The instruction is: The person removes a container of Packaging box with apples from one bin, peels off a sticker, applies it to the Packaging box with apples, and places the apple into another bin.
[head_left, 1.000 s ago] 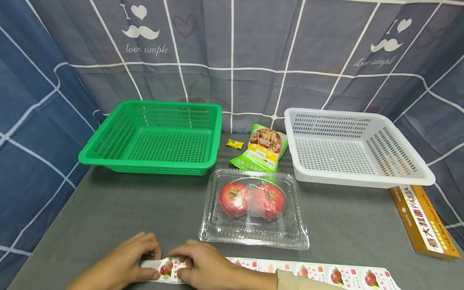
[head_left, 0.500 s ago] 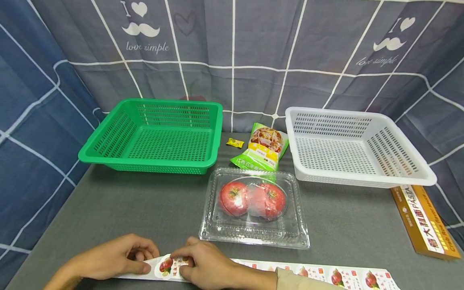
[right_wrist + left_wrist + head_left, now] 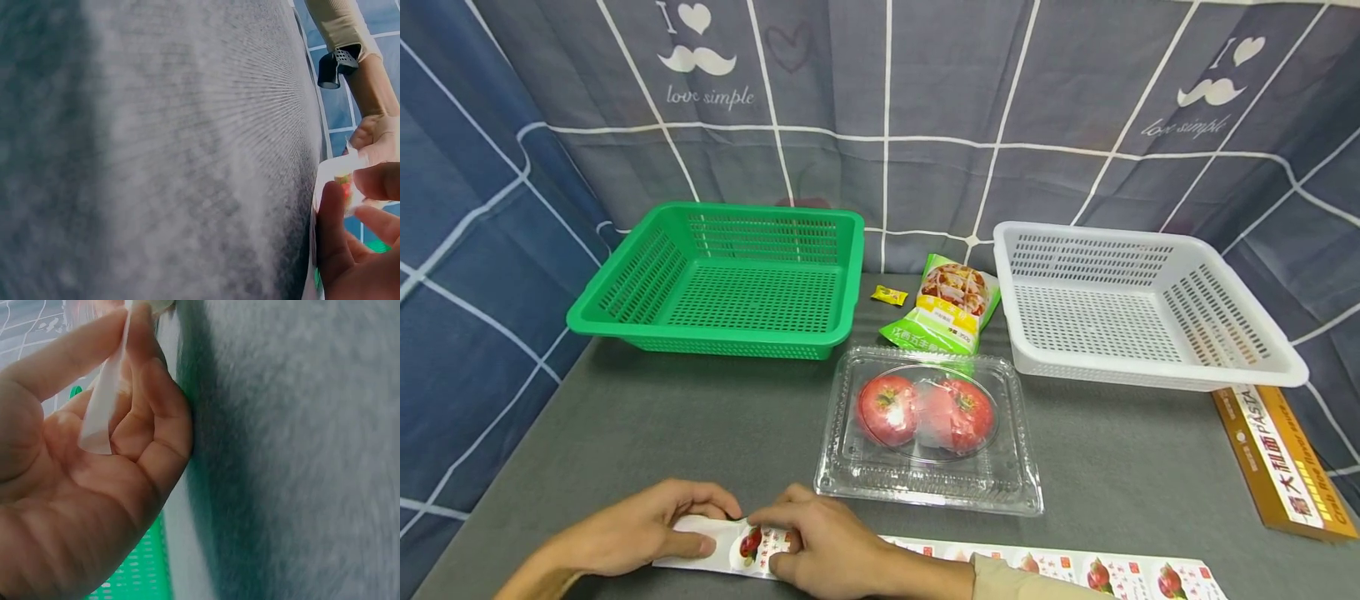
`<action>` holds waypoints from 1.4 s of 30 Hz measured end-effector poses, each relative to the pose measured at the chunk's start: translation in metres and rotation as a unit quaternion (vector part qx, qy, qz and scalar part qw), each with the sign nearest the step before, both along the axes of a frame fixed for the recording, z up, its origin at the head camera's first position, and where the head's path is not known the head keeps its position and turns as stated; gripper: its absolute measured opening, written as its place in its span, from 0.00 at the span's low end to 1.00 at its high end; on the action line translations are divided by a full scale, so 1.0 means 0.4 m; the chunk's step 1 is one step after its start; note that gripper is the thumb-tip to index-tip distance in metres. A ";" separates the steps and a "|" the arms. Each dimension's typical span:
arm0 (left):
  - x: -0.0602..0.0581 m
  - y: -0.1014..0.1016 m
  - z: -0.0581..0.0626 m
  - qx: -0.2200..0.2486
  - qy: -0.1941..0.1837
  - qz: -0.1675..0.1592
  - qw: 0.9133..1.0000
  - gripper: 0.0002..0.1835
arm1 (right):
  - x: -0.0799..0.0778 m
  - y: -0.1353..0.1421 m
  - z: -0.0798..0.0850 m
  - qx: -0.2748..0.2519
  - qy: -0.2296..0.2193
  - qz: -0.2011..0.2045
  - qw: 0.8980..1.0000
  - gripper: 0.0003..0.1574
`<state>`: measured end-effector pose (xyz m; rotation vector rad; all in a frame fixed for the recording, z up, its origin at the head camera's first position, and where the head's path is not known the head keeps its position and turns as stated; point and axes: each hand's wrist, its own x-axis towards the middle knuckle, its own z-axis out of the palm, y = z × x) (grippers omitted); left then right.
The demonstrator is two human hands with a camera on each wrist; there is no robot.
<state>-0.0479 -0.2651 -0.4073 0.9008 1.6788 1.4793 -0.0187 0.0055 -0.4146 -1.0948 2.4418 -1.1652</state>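
Observation:
A long white strip of printed fruit stickers [image 3: 1150, 573] lies along the front of the table. My left hand [image 3: 632, 527] pinches its left end between thumb and fingers, and bare white backing shows there. In the left wrist view, a narrow white tail of the strip [image 3: 103, 415] hangs across the palm of the left hand [image 3: 94, 456]. Close by, my right hand [image 3: 831, 546] holds the strip with thumb and forefinger at a sticker with red fruit [image 3: 750, 543]. The right wrist view shows the right hand's fingers [image 3: 334, 234] around that sticker. The right forearm covers part of the strip.
A clear plastic box [image 3: 928, 492] with two tomatoes [image 3: 887, 408] stands beyond the hands. Behind it are a green snack bag [image 3: 951, 308], a small yellow wrapped candy [image 3: 890, 295], a green basket [image 3: 737, 342] and a white basket [image 3: 1150, 375]. A pasta box [image 3: 1285, 467] lies at right.
My left hand has shifted left along the strip, and more white backing shows between the hands. The right hand has barely moved. The baskets and food stay put.

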 end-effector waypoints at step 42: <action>0.008 0.028 0.000 -0.050 0.061 0.068 0.995 0.10 | -0.007 0.010 -0.004 -0.056 -0.016 0.024 0.998 0.16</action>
